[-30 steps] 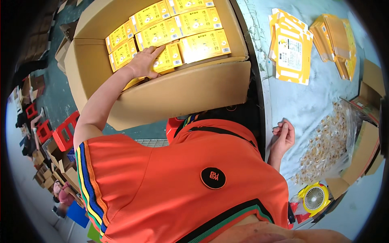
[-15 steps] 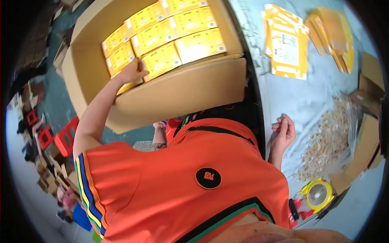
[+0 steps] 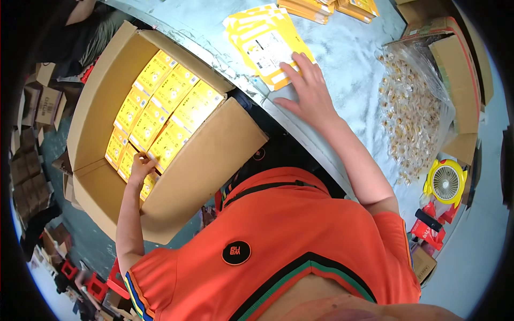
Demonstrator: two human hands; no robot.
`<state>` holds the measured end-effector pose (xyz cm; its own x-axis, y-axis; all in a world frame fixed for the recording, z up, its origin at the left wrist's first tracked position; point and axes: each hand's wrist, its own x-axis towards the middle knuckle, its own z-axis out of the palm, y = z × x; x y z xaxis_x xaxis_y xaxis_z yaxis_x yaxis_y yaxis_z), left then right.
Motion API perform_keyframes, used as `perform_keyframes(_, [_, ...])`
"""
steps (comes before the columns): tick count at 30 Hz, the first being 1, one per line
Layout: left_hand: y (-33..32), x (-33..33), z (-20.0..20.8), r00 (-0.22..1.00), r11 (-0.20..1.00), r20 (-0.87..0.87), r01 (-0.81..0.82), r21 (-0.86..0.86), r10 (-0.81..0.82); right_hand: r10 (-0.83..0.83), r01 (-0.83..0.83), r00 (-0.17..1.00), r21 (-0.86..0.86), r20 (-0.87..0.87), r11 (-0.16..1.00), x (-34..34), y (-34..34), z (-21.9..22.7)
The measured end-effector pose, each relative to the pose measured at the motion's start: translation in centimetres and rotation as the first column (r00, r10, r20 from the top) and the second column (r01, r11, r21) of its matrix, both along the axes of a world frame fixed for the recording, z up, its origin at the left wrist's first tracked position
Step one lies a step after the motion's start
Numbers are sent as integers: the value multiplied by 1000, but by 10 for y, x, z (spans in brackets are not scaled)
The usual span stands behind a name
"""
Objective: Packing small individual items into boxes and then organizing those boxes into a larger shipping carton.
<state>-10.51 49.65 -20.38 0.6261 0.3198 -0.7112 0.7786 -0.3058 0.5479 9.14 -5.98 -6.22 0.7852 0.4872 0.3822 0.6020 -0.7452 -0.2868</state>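
My left hand is inside a large brown carton, at the near end of the rows of yellow boxes. Its fingers are curled together by a dark gap between the boxes; what they grip, if anything, is hidden. On the pale table, my right hand is spread open. Its fingertips rest at the right edge of a fanned stack of flat yellow-and-white packets with a white panel on top.
More yellow packet stacks lie at the table's far edge. A clear bag of small wrapped pieces spreads at right beside an open carton. Nearer are a yellow fan and a red packet. Someone's arm shows top left.
My view has turned toward the table, so the carton sits lower left. My right hand has reached forward from the table's near side to the packets and opened. My left hand remains among the boxes.
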Motion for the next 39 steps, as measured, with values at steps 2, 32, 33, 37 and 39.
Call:
perform_keyframes(2, [-4, 5, 9, 1000, 1000, -12, -28, 4, 28, -15, 18, 1000, -113, 21, 993, 7, 5, -8])
perform_keyframes(32, [-426, 143, 169, 802, 640, 499, 201, -742, 327, 160, -102, 977, 348, -144, 932, -77, -70, 52])
perform_keyframes(33, [-434, 143, 170, 797, 664, 532, 237, -710, 285, 131, -72, 980, 350, -148, 934, -80, -79, 50])
perform_keyframes(37, [-442, 148, 145, 813, 825, 561, 421, -378, -158, -100, 71, 995, 566, 21, 821, -84, -99, 29])
perform_keyframes(39, [-446, 151, 127, 620, 688, 699, 680, -253, -356, -273, 181, 961, 636, 49, 750, -76, -105, 19])
